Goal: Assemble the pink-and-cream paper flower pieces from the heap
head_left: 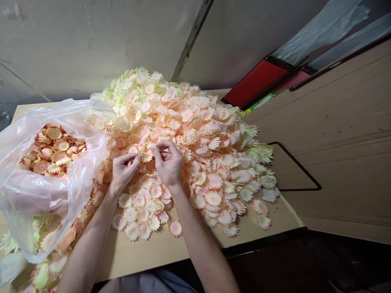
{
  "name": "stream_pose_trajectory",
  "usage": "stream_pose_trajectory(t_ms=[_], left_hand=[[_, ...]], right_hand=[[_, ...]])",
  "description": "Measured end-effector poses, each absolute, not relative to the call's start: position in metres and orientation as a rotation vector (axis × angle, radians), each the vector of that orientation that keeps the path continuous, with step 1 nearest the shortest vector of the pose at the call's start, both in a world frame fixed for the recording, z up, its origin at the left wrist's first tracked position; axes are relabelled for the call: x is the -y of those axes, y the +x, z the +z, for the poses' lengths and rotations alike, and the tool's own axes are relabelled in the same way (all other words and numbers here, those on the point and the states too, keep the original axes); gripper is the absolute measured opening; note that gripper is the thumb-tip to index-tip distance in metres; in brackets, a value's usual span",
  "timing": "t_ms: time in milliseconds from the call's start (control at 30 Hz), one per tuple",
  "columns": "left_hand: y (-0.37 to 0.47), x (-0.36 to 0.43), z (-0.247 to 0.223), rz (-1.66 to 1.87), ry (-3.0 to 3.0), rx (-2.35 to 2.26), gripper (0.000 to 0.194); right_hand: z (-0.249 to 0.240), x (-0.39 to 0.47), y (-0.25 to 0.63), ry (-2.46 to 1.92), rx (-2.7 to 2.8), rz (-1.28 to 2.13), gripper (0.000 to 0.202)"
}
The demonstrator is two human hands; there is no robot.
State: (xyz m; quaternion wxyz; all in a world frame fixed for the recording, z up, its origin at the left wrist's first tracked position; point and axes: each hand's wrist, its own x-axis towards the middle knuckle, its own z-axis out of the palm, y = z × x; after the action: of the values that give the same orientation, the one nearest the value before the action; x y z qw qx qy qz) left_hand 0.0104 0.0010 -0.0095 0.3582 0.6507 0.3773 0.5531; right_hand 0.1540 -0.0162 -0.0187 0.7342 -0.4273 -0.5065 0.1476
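A large heap of pale pink and yellow-green flower pieces [214,179] with frilled edges covers the table. Over its near-left part, my left hand [124,169] is closed, thumb and forefinger pinching the left edge of a small flower piece [148,154]. My right hand [168,163] pinches the same piece from the right, close to my left fingertips. To the left, a translucent plastic bag [82,171] lies open with smaller, red-edged flower pieces [61,145] inside.
A wooden table [152,254] carries the heap, with a metal wall [91,44] behind. At the right stand a cardboard panel [345,142], a black wire frame [297,162] and a red box [256,83]. More flower pieces [49,264] lie below the bag.
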Motion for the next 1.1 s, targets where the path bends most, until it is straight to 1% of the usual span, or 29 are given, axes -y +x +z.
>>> stream_pose_trajectory(t_ms=[233, 367, 467, 600, 767, 900, 967, 1100], left_hand=[[0.012, 0.004, -0.005, 1.45, 1.598, -0.943, 0.036], [0.005, -0.001, -0.007, 1.528, 1.396, -0.85, 0.04], [0.005, -0.003, -0.006, 1.451, 1.413, -0.842, 0.039], [0.009, -0.002, -0.003, 1.397, 1.467, -0.847, 0.039], [0.007, 0.001, 0.0, 1.361, 1.529, -0.81, 0.039], [0.005, 0.002, 0.0, 1.348, 1.584, -0.799, 0.047], [0.005, 0.002, 0.001, 1.363, 1.631, -0.799, 0.049], [0.005, 0.002, 0.003, 1.39, 1.757, -0.779, 0.029]], right_hand=[[-0.015, 0.015, 0.157, -0.916, 0.908, 0.239, 0.014], [-0.006, 0.014, 0.178, -0.887, 0.671, 0.078, 0.02], [0.001, 0.018, 0.183, -0.966, 0.806, -0.029, 0.021], [0.007, 0.029, 0.173, -1.03, 1.171, -0.135, 0.019], [0.007, 0.033, 0.161, -0.987, 1.6, -0.036, 0.022], [0.008, 0.03, 0.16, -0.908, 1.646, 0.063, 0.01], [0.009, 0.03, 0.16, -0.893, 1.638, 0.075, 0.008], [0.006, 0.031, 0.164, -0.931, 1.545, 0.161, 0.008]])
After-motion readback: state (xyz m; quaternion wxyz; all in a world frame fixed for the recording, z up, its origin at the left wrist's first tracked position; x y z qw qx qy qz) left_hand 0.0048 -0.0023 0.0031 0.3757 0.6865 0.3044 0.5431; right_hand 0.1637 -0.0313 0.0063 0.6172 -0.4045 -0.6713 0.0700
